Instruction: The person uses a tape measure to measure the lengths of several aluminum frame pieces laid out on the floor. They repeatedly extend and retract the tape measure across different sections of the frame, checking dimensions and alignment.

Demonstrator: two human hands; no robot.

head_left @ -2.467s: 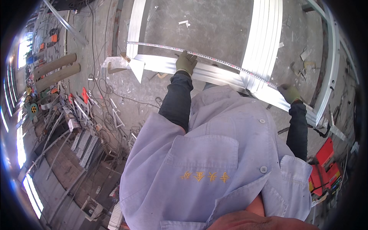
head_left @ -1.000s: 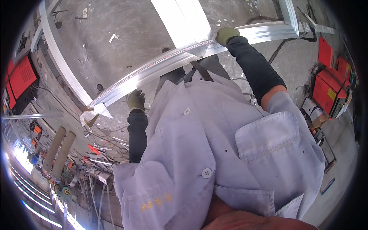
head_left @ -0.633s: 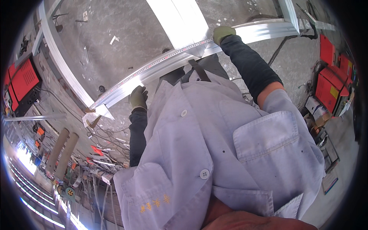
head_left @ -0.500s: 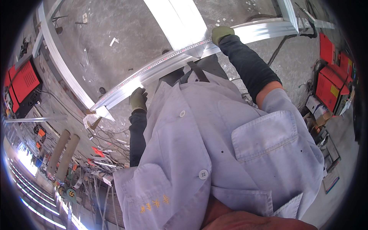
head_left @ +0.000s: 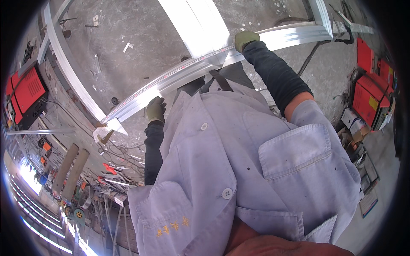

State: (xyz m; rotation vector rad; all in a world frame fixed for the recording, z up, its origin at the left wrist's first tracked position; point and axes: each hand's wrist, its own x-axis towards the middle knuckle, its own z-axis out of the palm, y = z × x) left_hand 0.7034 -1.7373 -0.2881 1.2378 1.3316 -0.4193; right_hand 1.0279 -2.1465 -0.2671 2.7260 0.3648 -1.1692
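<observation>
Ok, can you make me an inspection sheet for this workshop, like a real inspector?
Surface: grey floor, with small white scraps.
Job's things: tape measure stretched along the near side of a silvery metal frame.
Clutter: messy pile at lower left.
Hands: both gloved; right hand closed at the tape's right end; left hand close to the frame, touching or not unclear.
Cables: dark cable on the floor at right.
Surroundings: red boxes at both sides; two brown rolls at left.
</observation>
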